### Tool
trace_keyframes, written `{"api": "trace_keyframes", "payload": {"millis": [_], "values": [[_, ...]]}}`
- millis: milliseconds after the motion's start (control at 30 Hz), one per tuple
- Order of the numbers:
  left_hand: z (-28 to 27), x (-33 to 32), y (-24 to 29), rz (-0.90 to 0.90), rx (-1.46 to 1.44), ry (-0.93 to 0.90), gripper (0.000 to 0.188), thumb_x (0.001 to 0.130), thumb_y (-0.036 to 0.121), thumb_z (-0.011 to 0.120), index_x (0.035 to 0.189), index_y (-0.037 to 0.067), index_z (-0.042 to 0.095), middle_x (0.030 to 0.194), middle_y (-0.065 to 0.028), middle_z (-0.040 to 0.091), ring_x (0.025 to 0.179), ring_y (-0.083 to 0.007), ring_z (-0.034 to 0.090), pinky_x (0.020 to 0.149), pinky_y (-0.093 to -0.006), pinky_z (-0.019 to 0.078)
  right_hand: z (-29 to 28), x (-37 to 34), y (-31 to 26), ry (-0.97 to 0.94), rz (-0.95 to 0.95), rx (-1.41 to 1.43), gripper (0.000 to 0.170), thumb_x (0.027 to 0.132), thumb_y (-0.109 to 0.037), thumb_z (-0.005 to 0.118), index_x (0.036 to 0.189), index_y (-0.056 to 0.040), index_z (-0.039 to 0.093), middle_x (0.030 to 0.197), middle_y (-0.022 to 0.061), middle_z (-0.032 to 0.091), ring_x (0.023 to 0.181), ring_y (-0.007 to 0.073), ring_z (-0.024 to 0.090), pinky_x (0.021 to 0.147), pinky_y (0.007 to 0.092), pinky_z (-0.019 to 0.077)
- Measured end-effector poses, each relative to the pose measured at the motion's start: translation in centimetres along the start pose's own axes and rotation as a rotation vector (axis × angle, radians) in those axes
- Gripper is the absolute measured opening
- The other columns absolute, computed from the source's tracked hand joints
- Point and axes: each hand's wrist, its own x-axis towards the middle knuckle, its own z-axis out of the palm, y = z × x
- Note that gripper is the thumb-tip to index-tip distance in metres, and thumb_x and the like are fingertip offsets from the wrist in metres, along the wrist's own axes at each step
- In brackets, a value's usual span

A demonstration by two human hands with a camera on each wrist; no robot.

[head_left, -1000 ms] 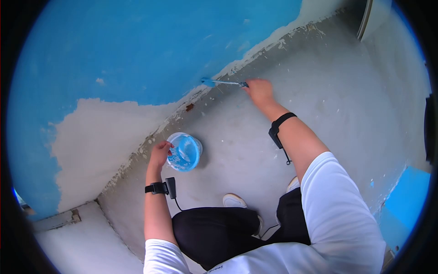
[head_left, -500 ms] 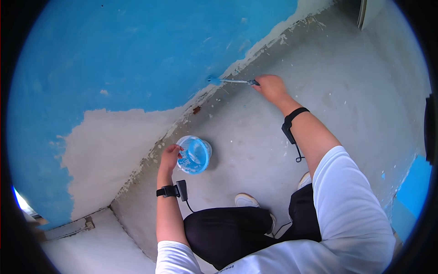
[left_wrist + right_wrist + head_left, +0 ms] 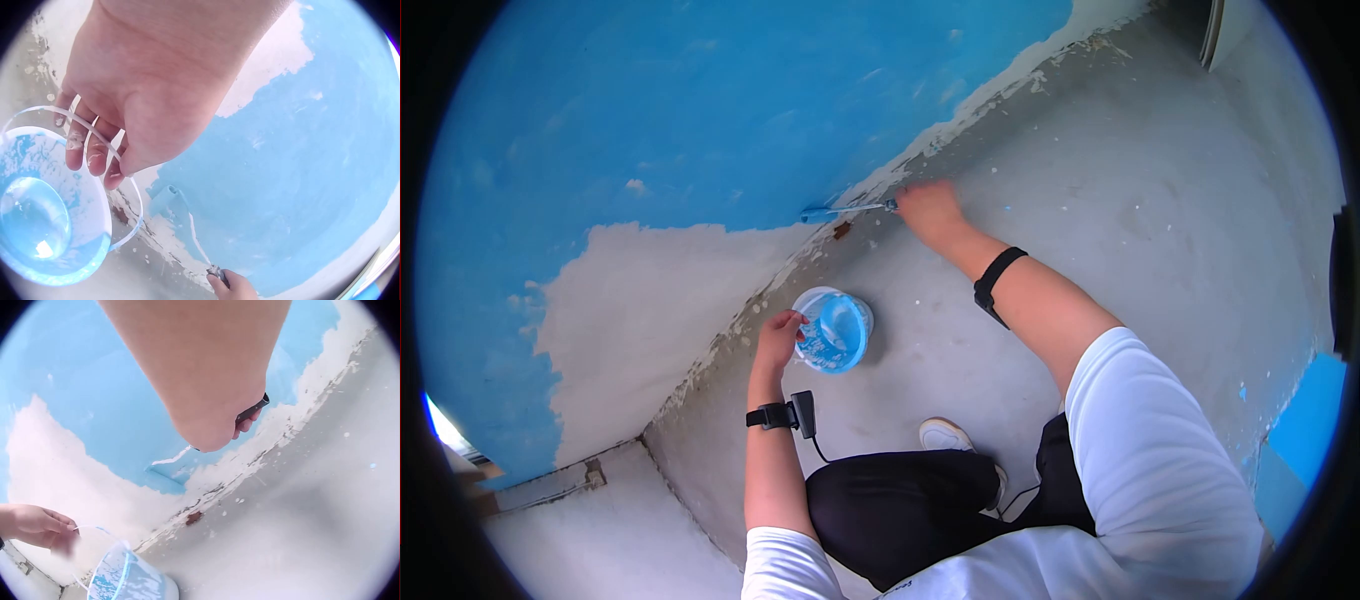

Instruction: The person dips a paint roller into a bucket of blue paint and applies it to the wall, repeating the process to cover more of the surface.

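My right hand [image 3: 930, 212] grips the dark handle [image 3: 252, 409] of a small paint roller. The blue roller head [image 3: 165, 199] rests against the wall at the lower border of the blue paint, beside the bare white patch [image 3: 670, 290]. My left hand [image 3: 147, 94] holds the thin white bail [image 3: 94, 130] of a bucket between thumb and fingers, with paint specks on the fingertips. The bucket [image 3: 862, 335] has blue paint inside and blue smears on its walls; it is at the foot of the wall, below the left hand.
The grey floor [image 3: 1040, 220] carries paint specks. A ragged, paint-splashed edge runs diagonally where wall meets floor, with a reddish-brown chip [image 3: 194, 518] beside it. My shoe [image 3: 945, 434] and dark-trousered knee are near the bucket. A bright blue surface [image 3: 1308, 405] lies at the far right.
The roller and my right hand have moved left and slightly down along the wall's lower edge. My left hand keeps its hold on the bail beside the bucket.
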Motion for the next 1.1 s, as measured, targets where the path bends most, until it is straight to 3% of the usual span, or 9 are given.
{"api": "trace_keyframes", "payload": {"millis": [133, 300, 400, 567, 633, 800, 867, 933, 1100], "values": [[0.0, 0.2, -0.4, 0.012, -0.017, -0.016, 0.024, 0.096, 0.022, 0.052, 0.087, 0.006, 0.068, 0.069, -0.0018, 0.06, 0.071, -0.0126, 0.057, 0.072, -0.0275, 0.041, -0.1, -0.1, 0.4, -0.02, 0.002, 0.017, 0.016, 0.088, -0.027, 0.061, 0.095, -0.0142, 0.069, 0.09, 0.005, 0.07, 0.086, 0.0247, 0.069, 0.072, 0.0428, 0.0486], [0.3, 0.3, -0.3, 0.025, -0.012, 0.0, 0.025, 0.096, 0.021, 0.052, 0.086, 0.005, 0.068, 0.068, -0.0015, 0.059, 0.068, -0.0121, 0.056, 0.068, -0.0269, 0.0419, -1.0, -0.6, 6.1, -0.12, 0.125, 0.025, 0.021, 0.089, -0.032, 0.062, 0.093, -0.0121, 0.067, 0.088, 0.0081, 0.068, 0.085, 0.0283, 0.067, 0.071, 0.0423, 0.0507], [0.4, 0.6, -0.5, 0.042, -0.033, 0.005, 0.024, 0.096, 0.02, 0.053, 0.085, 0.004, 0.067, 0.067, -0.0013, 0.058, 0.066, -0.0113, 0.055, 0.064, -0.0263, 0.0424, -2.4, -2.0, 8.4, -0.02, 0.092, 0.043, 0.022, 0.089, -0.033, 0.063, 0.091, -0.0119, 0.068, 0.087, 0.0084, 0.068, 0.085, 0.028, 0.067, 0.07, 0.0423, 0.0508], [0.2, 1.1, -1.2, 0.035, -0.062, -0.027, 0.023, 0.097, 0.02, 0.052, 0.087, 0.005, 0.067, 0.07, -0.0016, 0.059, 0.07, -0.0129, 0.057, 0.07, -0.0275, 0.0428, -2.2, -1.7, 7.2, 0.01, 0.059, -0.037, 0.023, 0.088, -0.034, 0.064, 0.09, -0.0113, 0.068, 0.086, 0.0081, 0.069, 0.083, 0.0279, 0.068, 0.068, 0.0417, 0.0508], [0.3, 0.5, -0.6, 0.058, -0.01, 0.003, 0.024, 0.096, 0.02, 0.053, 0.086, 0.004, 0.068, 0.068, -0.0018, 0.058, 0.065, -0.0116, 0.055, 0.063, -0.0269, 0.0424, -1.2, -1.0, 5.2, -0.009, 0.034, -0.033, 0.024, 0.087, -0.035, 0.064, 0.09, -0.0109, 0.068, 0.085, 0.0078, 0.068, 0.083, 0.0278, 0.068, 0.068, 0.0413, 0.0508], [0.2, 0.5, -1.0, 0.06, -0.026, 0.006, 0.025, 0.096, 0.021, 0.053, 0.086, 0.004, 0.068, 0.067, -0.0018, 0.058, 0.065, -0.0116, 0.055, 0.063, -0.0267, 0.042, -0.2, -0.6, 1.7, -0.046, 0.061, 0.013, 0.026, 0.087, -0.035, 0.065, 0.086, -0.0088, 0.068, 0.084, 0.0077, 0.069, 0.081, 0.0274, 0.068, 0.067, 0.0401, 0.0512], [0.1, 0.3, -0.8, 0.056, -0.024, 0.01, 0.025, 0.096, 0.021, 0.053, 0.086, 0.004, 0.068, 0.067, -0.0018, 0.058, 0.065, -0.0115, 0.055, 0.063, -0.0266, 0.0419, -0.2, -0.6, 1.6, -0.044, 0.061, 0.016, 0.026, 0.087, -0.035, 0.065, 0.086, -0.0093, 0.069, 0.084, 0.0079, 0.069, 0.081, 0.0273, 0.068, 0.067, 0.04, 0.0511], [0.1, 0.0, -0.2, 0.012, 0.004, -0.006, 0.023, 0.097, 0.02, 0.052, 0.087, 0.006, 0.068, 0.069, -0.0009, 0.059, 0.069, -0.0118, 0.056, 0.071, -0.0275, 0.0412, -0.3, -0.7, 2.0, -0.043, 0.066, 0.018, 0.025, 0.088, -0.034, 0.064, 0.086, -0.0097, 0.069, 0.084, 0.008, 0.069, 0.081, 0.0271, 0.069, 0.067, 0.0398, 0.0509], [0.2, 0.0, -0.1, 0.011, -0.014, -0.006, 0.023, 0.097, 0.021, 0.053, 0.087, 0.006, 0.068, 0.069, -0.0005, 0.059, 0.07, -0.0115, 0.056, 0.071, -0.027, 0.0403, -0.8, -1.0, 4.1, -0.12, 0.157, 0.033, 0.022, 0.088, -0.033, 0.064, 0.088, -0.0113, 0.07, 0.087, 0.0088, 0.069, 0.081, 0.0275, 0.069, 0.067, 0.0409, 0.0512]]}}
